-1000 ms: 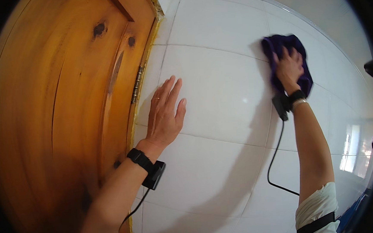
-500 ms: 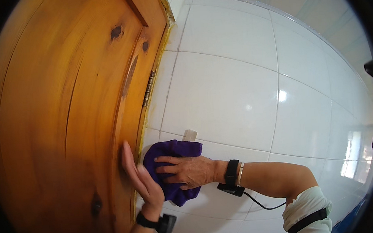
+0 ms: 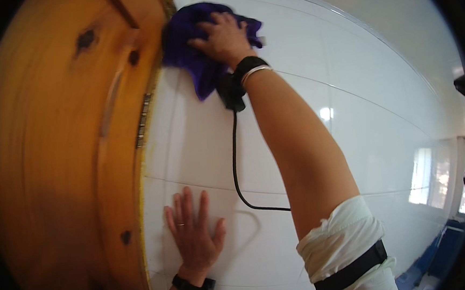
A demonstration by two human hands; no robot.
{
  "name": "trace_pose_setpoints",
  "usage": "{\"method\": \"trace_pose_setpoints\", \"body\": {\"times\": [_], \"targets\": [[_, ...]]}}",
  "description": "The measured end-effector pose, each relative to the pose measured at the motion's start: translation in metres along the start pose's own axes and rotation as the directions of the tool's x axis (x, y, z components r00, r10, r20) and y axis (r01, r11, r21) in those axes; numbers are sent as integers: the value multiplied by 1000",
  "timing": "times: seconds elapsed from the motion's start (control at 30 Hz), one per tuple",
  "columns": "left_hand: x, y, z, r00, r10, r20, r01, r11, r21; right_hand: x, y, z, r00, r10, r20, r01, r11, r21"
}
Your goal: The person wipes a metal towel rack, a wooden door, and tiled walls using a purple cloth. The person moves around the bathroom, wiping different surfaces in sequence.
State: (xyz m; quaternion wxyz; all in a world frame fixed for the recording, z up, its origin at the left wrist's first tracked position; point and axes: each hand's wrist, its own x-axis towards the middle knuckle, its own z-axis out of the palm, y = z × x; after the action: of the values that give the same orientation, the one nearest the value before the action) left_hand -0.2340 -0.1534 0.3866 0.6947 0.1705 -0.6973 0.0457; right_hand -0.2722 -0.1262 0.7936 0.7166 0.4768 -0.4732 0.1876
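A purple cloth (image 3: 197, 26) is spread against the white tiled wall (image 3: 296, 135), high up beside the wooden door's edge. My right hand (image 3: 227, 37) presses on it with the fingers bent and somewhat apart, slightly blurred. A small pale tab (image 3: 262, 41) shows at the cloth's right edge. Lower down, my left hand (image 3: 195, 231) rests against the tiles, fingers spread and pointing up, with a ring on one finger and nothing held. Each wrist wears a black strap with a black box; a thin pale bangle circles the right wrist too.
At left stands an orange-brown wooden door (image 3: 56, 168) with a metal hinge (image 3: 144, 120) and a yellowish strip along its edge. A black cable (image 3: 235, 166) loops from the right wrist box. Far right, a window reflection (image 3: 429, 177) shines on the tiles, above blue items (image 3: 439, 254).
My right hand has moved far up the wall with the purple cloth. The left hand has gone from the door's edge onto the tiles and spread its fingers. The view has shifted too.
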Motion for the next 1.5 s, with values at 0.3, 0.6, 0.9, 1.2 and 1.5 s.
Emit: {"method": "trace_pose_setpoints", "body": {"times": [0.3,0.6,0.9,1.2,1.5], "targets": [[4,5,-3,998,60,-11,-59,996,67,-196,386,-165,937,349,-27,-283,709,-646],[3,11,-1,999,45,10,-46,989,141,-581,586,-310,468,844,-262,-669,144,-729],[6,10,-3,998,65,-3,-64,990,125,-118,318,-115,948,295,-116,-316,905,-284],[-11,-24,24,986,139,-96,-116,970,214,-184,-92,-32,834,-504,226,452,858,244],[-5,-28,18,961,234,-148,-185,940,286,-309,172,-136,959,-176,-220,232,937,262]]}}
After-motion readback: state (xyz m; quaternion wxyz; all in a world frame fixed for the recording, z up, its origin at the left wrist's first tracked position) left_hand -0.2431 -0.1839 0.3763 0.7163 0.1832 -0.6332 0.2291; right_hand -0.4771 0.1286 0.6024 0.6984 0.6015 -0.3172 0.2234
